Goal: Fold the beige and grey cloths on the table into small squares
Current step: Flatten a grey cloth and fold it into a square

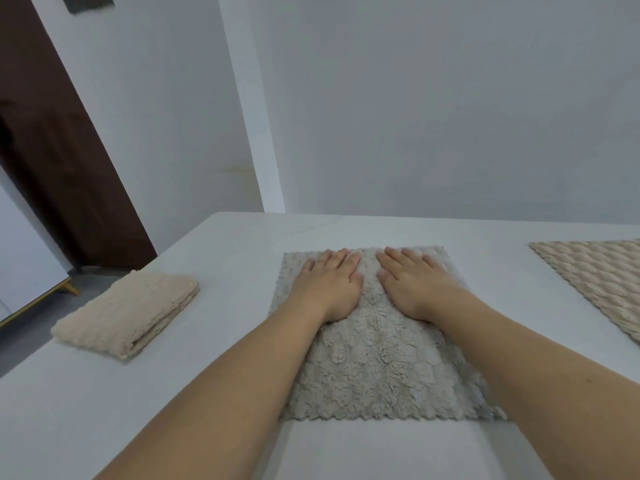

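Grey cloth, centre frame on white surface: soft, light, fluffy, likely non-slip; left hand and right hand press flat, gripping nothing; best pinched at far corners.

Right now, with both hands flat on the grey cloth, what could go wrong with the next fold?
1. The left hand and right hand press only the far end of the grey cloth; its near edge could shift, so the fold might come out crooked.
2. The table looks smooth, so the cloth may slide when lifted.
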Available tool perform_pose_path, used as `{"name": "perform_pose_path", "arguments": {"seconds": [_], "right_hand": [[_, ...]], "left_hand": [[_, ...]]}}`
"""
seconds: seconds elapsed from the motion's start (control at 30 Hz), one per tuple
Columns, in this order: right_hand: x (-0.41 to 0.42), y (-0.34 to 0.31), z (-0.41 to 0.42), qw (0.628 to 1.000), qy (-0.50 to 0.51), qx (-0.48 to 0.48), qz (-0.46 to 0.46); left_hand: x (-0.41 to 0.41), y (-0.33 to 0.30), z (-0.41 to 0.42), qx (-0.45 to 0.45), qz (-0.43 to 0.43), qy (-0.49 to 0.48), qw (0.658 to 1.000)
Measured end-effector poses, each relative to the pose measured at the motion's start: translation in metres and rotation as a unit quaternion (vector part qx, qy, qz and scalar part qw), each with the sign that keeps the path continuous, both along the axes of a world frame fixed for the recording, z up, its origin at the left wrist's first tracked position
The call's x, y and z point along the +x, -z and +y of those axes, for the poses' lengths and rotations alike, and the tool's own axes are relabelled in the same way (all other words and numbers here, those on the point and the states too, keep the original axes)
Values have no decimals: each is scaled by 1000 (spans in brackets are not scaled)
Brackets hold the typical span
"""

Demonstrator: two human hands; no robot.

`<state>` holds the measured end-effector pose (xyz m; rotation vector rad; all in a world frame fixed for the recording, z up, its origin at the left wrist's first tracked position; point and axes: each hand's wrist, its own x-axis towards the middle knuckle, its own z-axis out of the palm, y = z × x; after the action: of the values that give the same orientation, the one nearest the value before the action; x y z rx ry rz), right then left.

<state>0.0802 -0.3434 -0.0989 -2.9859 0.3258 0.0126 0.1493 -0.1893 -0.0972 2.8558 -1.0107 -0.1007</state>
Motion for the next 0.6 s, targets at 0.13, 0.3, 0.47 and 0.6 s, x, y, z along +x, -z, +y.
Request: {"name": "perform_pose_path", "arguments": {"seconds": [0.13,0.3,0.47,0.6], "right_hand": [[-13,-4,-13,1000,10,8,12],[-39,-5,-44,997,66,19,32],[-35,-9,-39,994,89,-28,60],[-33,-25,-15,992,99,-48,65]], "left_hand": [[7,0,15,-3,10,-18,1000],[22,6,57,-12,19,-66,998],[19,1,58,39,7,-76,996],[-5,-20,43,74,-78,-73,992]]}}
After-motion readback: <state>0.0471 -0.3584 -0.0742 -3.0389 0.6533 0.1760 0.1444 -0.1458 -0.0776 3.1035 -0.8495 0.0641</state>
